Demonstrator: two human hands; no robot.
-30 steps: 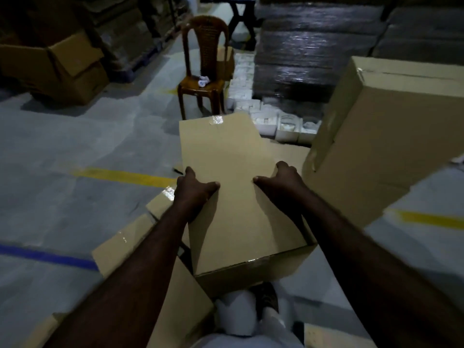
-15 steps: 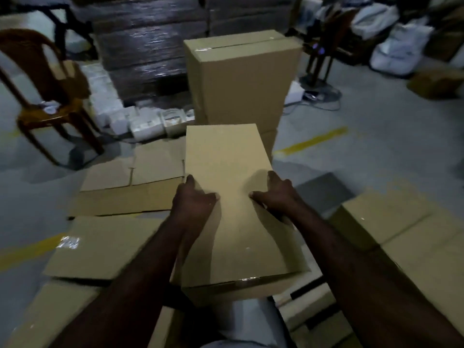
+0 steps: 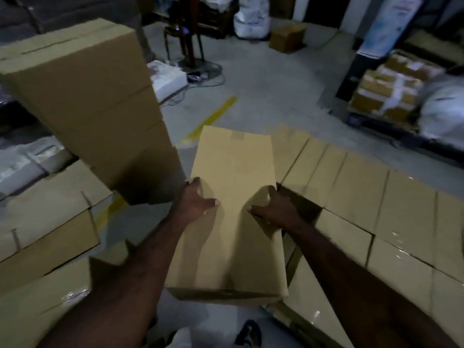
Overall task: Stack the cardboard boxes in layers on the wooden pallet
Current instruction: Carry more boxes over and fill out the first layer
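Matt brown cardboard box (image 3: 233,209); glossy tape on stacked boxes (image 3: 376,222); smooth grey concrete floor (image 3: 276,96).

This is looking like a warehouse or goods store. A bare concrete floor (image 3: 263,96) is carrying a painted yellow line (image 3: 211,119). Left of that line a tall stack of sealed cardboard boxes (image 3: 95,101) is standing, and right of it a flat layer of boxes (image 3: 364,192) is lying side by side. Beyond the line, white sacks (image 3: 251,18) and a small carton (image 3: 287,37) are sitting on the floor, and far to its right wrapped packages (image 3: 391,89) are sitting in stacked rows.
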